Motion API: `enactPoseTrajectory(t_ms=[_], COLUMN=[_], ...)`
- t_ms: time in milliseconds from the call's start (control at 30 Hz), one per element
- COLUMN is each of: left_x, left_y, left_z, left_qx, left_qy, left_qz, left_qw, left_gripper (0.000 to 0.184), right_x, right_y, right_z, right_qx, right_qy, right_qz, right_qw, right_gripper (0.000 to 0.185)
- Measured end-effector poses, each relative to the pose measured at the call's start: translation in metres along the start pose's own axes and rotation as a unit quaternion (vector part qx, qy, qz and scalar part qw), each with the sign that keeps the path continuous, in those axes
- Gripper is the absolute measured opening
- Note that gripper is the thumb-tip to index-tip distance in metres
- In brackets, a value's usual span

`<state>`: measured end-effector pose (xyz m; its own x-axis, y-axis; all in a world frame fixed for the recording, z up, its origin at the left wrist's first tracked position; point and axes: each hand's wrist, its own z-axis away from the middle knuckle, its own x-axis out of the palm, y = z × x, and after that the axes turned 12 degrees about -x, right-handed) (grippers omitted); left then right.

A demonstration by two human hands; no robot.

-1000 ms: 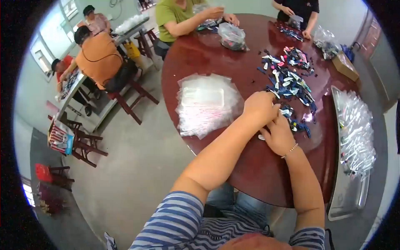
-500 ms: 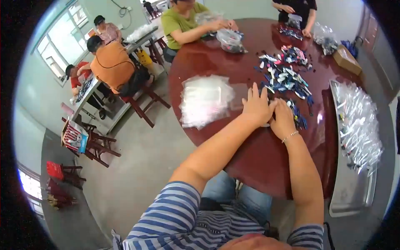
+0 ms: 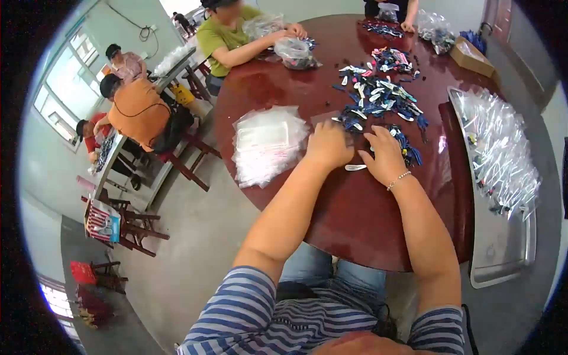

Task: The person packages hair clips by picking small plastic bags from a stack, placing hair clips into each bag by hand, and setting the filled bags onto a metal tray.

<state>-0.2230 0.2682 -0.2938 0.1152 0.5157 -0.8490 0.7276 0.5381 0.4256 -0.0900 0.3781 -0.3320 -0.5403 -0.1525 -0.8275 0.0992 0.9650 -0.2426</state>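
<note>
My left hand (image 3: 329,146) is over a small clear plastic bag (image 3: 332,116), its fingers curled and close together on it; the fingertips are partly hidden. Just to the right, my right hand (image 3: 383,155) rests with fingers apart and holds nothing I can see. A white clip (image 3: 355,168) lies by its thumb. Beyond its fingers is a small group of dark blue clips (image 3: 409,148). Farther back spreads a larger pile of blue, white and pink clips (image 3: 378,94). A stack of clear bags (image 3: 266,145) lies left of my left hand.
On the right, a metal tray (image 3: 503,251) holds filled clear bags (image 3: 500,148). A cardboard box (image 3: 472,57) stands behind it. Across the round red table (image 3: 378,231), a person in green (image 3: 228,38) and another person (image 3: 402,10) handle clips. Others sit at a table on the left.
My hands, together at first, are now apart. My left hand has moved left and its fingers, spread half a second ago, are curled. My right hand's fingers have opened, uncovering the white clip.
</note>
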Motion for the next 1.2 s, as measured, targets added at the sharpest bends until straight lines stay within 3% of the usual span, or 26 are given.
enactPoseTrajectory(t_ms=[67, 100, 167, 200, 233, 300, 467, 533, 567, 633, 700, 733, 767, 800, 867, 967, 1033, 1100, 1167, 1200], left_x=[-0.016, -0.014, -0.008, -0.003, 0.002, 0.008, 0.008, 0.002, -0.002, -0.007, -0.005, -0.004, -0.003, -0.002, -0.008, -0.013, -0.010, -0.007, -0.007, -0.005], left_y=[0.006, 0.007, 0.008, 0.002, -0.004, -0.015, -0.024, -0.016, -0.013, -0.011, -0.013, -0.013, -0.013, -0.014, -0.007, -0.002, -0.005, -0.008, -0.009, -0.007], left_z=[0.008, 0.007, 0.002, 0.004, 0.003, -0.008, -0.016, -0.015, -0.015, -0.013, -0.012, -0.013, -0.014, -0.015, -0.015, -0.013, -0.012, -0.013, -0.014, -0.012], left_qx=[0.014, 0.017, -0.012, 0.032, 0.033, 0.023, -0.020, -0.128, -0.124, -0.044, -0.044, -0.049, -0.048, -0.059, -0.115, -0.151, -0.123, -0.096, -0.131, -0.131], left_qy=[-0.128, -0.135, -0.138, -0.047, -0.049, 0.006, -0.030, -0.144, -0.147, -0.183, -0.225, -0.263, -0.264, -0.264, -0.260, -0.253, -0.268, -0.282, -0.293, -0.286], left_qz=[-0.114, -0.112, -0.154, -0.130, -0.128, -0.077, 0.036, 0.271, 0.272, 0.316, 0.379, 0.438, 0.438, 0.484, 0.563, 0.613, 0.588, 0.562, 0.495, 0.556], left_qw=[0.985, 0.984, 0.978, 0.990, 0.990, 0.997, 0.999, 0.943, 0.943, 0.930, 0.897, 0.858, 0.858, 0.832, 0.776, 0.733, 0.753, 0.771, 0.807, 0.769], left_gripper=[0.023, 0.023, 0.017, 0.016, 0.016, 0.016, 0.016, 0.019, 0.019, 0.018, 0.017, 0.016, 0.016, 0.016, 0.018, 0.020, 0.021, 0.021, 0.018, 0.015], right_x=[0.000, 0.002, 0.004, 0.004, 0.004, 0.003, -0.006, -0.011, -0.012, -0.012, -0.014, -0.021, -0.024, -0.021, -0.012, -0.010, -0.018, -0.018, -0.018, -0.018], right_y=[-0.001, 0.000, 0.002, 0.001, 0.001, -0.001, -0.012, -0.018, -0.019, -0.021, -0.020, -0.020, -0.019, -0.014, -0.001, 0.000, -0.005, -0.005, -0.006, -0.007], right_z=[0.001, 0.002, 0.002, 0.002, 0.002, 0.001, -0.005, -0.007, -0.008, -0.009, -0.009, -0.010, -0.010, -0.009, -0.008, -0.010, -0.011, -0.011, -0.010, -0.010], right_qx=[-0.005, 0.002, -0.030, -0.028, -0.025, -0.019, -0.035, -0.048, -0.044, -0.034, -0.025, 0.036, 0.096, 0.058, 0.077, 0.134, 0.191, 0.190, 0.189, 0.183], right_qy=[-0.009, -0.013, 0.024, 0.030, 0.028, 0.046, 0.083, 0.102, 0.102, 0.148, 0.184, 0.140, 0.095, 0.123, 0.124, 0.137, 0.159, 0.157, 0.155, 0.168], right_qz=[0.010, 0.010, 0.030, 0.025, 0.026, 0.002, 0.000, -0.046, -0.043, -0.169, -0.157, -0.225, -0.291, -0.273, -0.310, -0.410, -0.522, -0.535, -0.549, -0.520], right_qw=[1.000, 1.000, 0.999, 0.999, 0.999, 0.999, 0.996, 0.993, 0.993, 0.974, 0.970, 0.964, 0.947, 0.952, 0.939, 0.892, 0.816, 0.808, 0.800, 0.817], right_gripper=[0.042, 0.042, 0.039, 0.038, 0.038, 0.037, 0.047, 0.061, 0.061, 0.062, 0.057, 0.052, 0.047, 0.032, 0.027, 0.018, 0.021, 0.023, 0.026, 0.030])
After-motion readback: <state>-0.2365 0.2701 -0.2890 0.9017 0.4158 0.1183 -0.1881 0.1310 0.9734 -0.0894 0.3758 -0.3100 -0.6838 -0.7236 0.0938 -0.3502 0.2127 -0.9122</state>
